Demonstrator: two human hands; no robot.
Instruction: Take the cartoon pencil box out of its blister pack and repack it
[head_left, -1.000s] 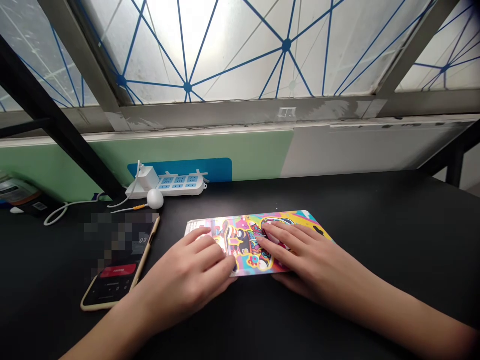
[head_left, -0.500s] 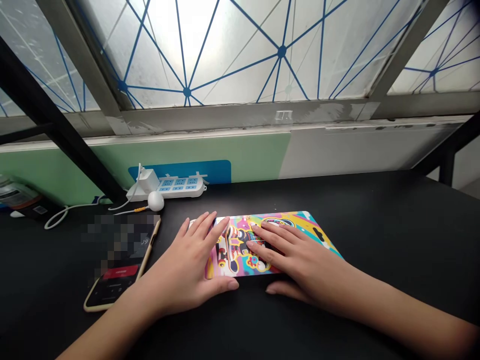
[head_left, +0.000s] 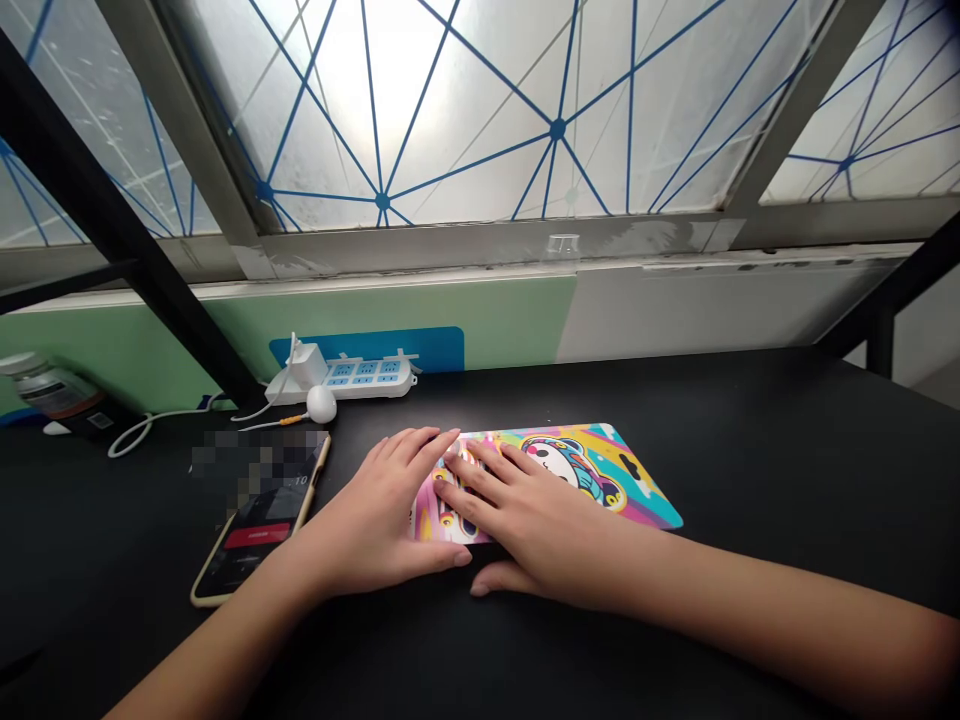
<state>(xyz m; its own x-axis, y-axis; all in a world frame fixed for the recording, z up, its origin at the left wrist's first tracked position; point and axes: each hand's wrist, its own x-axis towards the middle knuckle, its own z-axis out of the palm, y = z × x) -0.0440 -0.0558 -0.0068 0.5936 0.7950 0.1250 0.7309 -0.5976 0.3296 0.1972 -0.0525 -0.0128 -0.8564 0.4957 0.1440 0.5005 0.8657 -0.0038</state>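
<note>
A bright cartoon-printed flat sheet (head_left: 592, 470) lies on the black table (head_left: 750, 430), a panda-like figure showing on its right half. My left hand (head_left: 382, 515) lies flat on the sheet's left end, fingers stretched out and thumb along the near edge. My right hand (head_left: 517, 515) rests flat beside it, fingers spread over the sheet's left-middle, thumb on the table below the edge. Both hands press down on the sheet and hold nothing.
A phone (head_left: 259, 515) with a lit screen lies left of my left hand. Behind it are a white power strip (head_left: 352, 375) with a plugged charger, a small white ball (head_left: 321, 403), a cable and a jar (head_left: 49, 385). A taped window rises beyond.
My right hand has slid left across the sheet, uncovering the panda picture. My left hand has gone from curled to flat on the left end. The view has shifted slightly.
</note>
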